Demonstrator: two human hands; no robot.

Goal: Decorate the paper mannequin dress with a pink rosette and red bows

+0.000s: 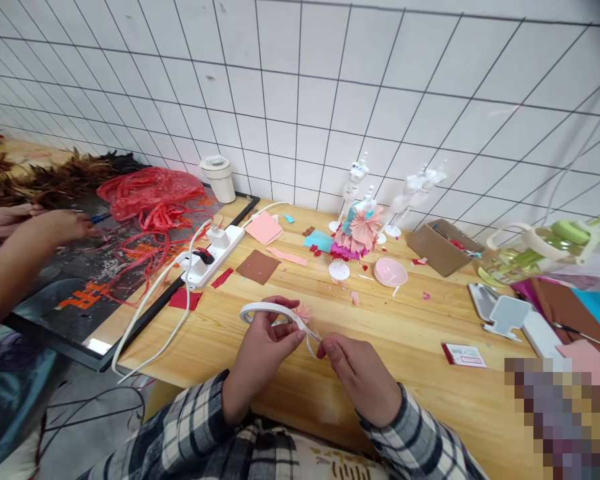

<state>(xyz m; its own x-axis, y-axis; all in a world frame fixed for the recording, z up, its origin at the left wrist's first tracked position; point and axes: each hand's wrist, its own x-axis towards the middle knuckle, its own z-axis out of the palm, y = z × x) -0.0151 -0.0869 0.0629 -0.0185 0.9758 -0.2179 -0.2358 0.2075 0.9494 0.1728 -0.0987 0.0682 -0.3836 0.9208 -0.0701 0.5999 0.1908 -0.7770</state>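
My left hand (267,347) grips a roll of narrow white tape (267,307), which sticks out to the left of the fingers. A loose strip of the tape curls down from the roll toward my right hand (357,373). The right fingers are pinched together at the strip; its exact end is hidden by them. Just behind the fingertips is a small pink pleated paper fan (303,313), partly covered. Farther back stands a small white dress form (359,227) in a blue, pink and magenta paper dress.
White figurines (405,197), a pink bowl (391,273) and a cardboard box (445,247) stand behind. A power strip (217,253) with cables lies left, near paper sheets (259,267). A phone stand (505,313) and bottle (530,253) are right. Another person's hands (55,227) work at left.
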